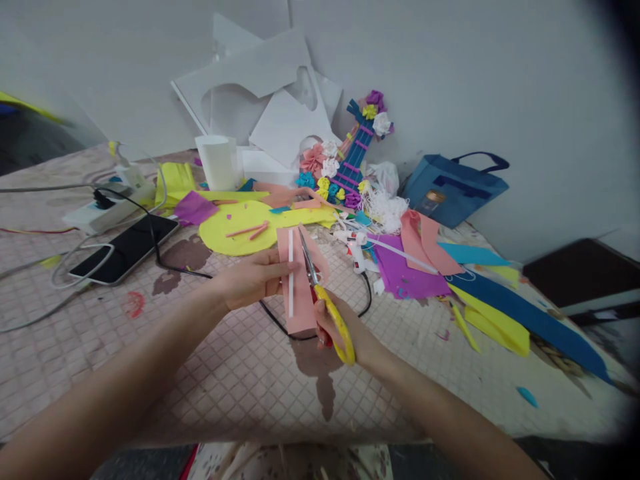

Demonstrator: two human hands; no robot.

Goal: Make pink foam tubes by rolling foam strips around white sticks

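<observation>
Pinched between the thumb and fingers of my left hand point(257, 277) is a pink paper piece point(300, 308), held upright above the table. A narrow white strip point(291, 293) lies lengthwise on it. My right hand point(345, 327) is closed round the handles of yellow-handled scissors point(336, 323). Their metal blades point up and away, along the right part of the pink paper. More pink paper shows just behind the blades.
A white glue gun point(356, 253) with a black cord lies beyond my right hand. A phone point(127, 250) and power strip point(103, 212) are at left. Behind stand a decorated blue paper guitar point(354, 157) and a blue bag point(453, 190); coloured sheets lie around.
</observation>
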